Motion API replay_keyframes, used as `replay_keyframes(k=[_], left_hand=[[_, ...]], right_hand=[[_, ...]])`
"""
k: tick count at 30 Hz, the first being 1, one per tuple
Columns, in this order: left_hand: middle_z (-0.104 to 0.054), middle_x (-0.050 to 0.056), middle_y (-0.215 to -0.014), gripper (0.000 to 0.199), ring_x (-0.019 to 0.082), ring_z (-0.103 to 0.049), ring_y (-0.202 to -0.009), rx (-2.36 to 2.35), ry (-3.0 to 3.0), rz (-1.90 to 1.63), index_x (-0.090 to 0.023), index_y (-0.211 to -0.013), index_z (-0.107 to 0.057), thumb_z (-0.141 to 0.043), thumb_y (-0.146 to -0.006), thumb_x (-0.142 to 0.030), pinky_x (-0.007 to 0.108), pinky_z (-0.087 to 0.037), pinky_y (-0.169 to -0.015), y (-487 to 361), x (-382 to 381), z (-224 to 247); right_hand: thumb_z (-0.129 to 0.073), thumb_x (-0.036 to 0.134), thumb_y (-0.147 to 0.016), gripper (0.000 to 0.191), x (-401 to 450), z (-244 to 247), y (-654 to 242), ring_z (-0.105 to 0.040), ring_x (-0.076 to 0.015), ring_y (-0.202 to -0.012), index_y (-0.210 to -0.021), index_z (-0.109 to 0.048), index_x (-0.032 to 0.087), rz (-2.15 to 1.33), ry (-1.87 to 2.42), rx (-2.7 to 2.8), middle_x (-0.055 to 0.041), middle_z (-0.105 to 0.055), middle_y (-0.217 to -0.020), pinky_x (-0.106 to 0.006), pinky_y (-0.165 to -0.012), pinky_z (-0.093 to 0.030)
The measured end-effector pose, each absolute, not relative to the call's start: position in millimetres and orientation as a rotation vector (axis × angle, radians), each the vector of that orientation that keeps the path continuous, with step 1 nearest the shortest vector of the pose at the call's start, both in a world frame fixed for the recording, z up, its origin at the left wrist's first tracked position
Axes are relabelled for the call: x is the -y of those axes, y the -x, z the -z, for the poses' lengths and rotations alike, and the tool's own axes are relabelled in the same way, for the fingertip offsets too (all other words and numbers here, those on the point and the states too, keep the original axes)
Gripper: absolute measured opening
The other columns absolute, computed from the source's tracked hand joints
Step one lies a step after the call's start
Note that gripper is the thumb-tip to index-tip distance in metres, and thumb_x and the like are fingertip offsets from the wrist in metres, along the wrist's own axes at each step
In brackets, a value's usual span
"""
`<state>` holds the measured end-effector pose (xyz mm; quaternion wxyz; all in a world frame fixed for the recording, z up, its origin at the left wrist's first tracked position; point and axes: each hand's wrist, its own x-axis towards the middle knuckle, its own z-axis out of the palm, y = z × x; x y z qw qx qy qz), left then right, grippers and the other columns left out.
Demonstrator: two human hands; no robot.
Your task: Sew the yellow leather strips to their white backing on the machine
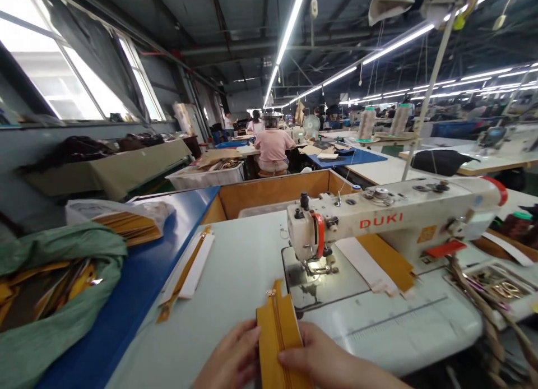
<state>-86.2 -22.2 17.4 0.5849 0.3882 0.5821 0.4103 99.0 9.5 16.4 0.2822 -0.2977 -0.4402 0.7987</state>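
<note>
A mustard-yellow fabric panel with a zipper [275, 327] running down its middle is held upright before me, just left of the sewing machine's front corner. My right hand [319, 352] grips its right side, thumb pressed on the front near the zipper teeth. At its left edge, my left hand [235, 355] curls its fingers against the panel, partly behind it. The white sewing machine [357, 218] stands beyond to the right, its presser foot [319, 267] over the metal plate. White and yellow strips [378, 260] lie under its arm. Another zipper [189, 271] rests on white strips at left.
A green sack of fabric pieces [63, 333] and a plastic bag of yellow pieces [130, 221] sit on the blue surface at left. A wooden bin [273, 190] adjoins the table's far edge. A small-parts tray [500, 288] is at right. A seated person [274, 142] works ahead.
</note>
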Motion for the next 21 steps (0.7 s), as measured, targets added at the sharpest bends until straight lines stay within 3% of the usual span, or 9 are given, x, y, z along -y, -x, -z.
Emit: replay_keyframes(k=[5, 11, 15, 21], left_hand=[[-0.073, 0.007, -0.080, 0.053, 0.023, -0.069, -0.071, -1.290, -0.895, -1.009, -0.016, -0.095, -0.061, -0.080, -0.057, -0.048, 0.032, -0.054, -0.066, 57.3, -20.6, -33.3], [-0.071, 0.001, -0.072, 0.055, 0.021, -0.067, -0.064, -1.378, -1.043, -0.990, -0.018, -0.098, -0.059, -0.079, -0.054, -0.044, 0.031, -0.051, -0.061, 56.7, -53.8, -29.9], [-0.067, -0.003, -0.060, 0.061, 0.020, -0.064, -0.057, -1.462, -1.135, -1.009, -0.018, -0.104, -0.055, -0.077, -0.053, -0.044, 0.029, -0.047, -0.056, 60.8, -71.0, -31.6], [-0.066, -0.005, -0.063, 0.074, 0.018, -0.066, -0.063, -1.508, -1.200, -1.035, -0.017, -0.118, -0.050, -0.077, -0.055, -0.045, 0.029, -0.051, -0.061, 62.5, -94.5, -36.3]], right_hand=[[-0.072, 0.031, -0.060, 0.032, -3.6, -14.0, -99.1, -0.060, -0.0151, -0.065, -0.087, -0.072, 0.013, -2.215, 0.802, 1.179, -0.0022, -0.067, -0.072, -0.028, -0.069, -0.047], [-0.077, 0.036, -0.055, 0.037, -3.7, -11.6, -106.9, -0.059, -0.0139, -0.061, -0.084, -0.072, 0.014, -2.162, 0.842, 1.044, -0.0022, -0.067, -0.070, -0.027, -0.067, -0.047], [-0.077, 0.037, -0.054, 0.040, -3.1, -12.8, -110.1, -0.061, -0.0163, -0.064, -0.086, -0.072, 0.013, -2.148, 0.865, 1.015, -0.0038, -0.069, -0.071, -0.029, -0.068, -0.048], [-0.079, 0.043, -0.054, 0.049, -7.0, -13.8, -112.2, -0.067, -0.0230, -0.073, -0.090, -0.072, 0.011, -2.133, 0.892, 0.989, -0.0077, -0.071, -0.078, -0.037, -0.078, -0.049]])
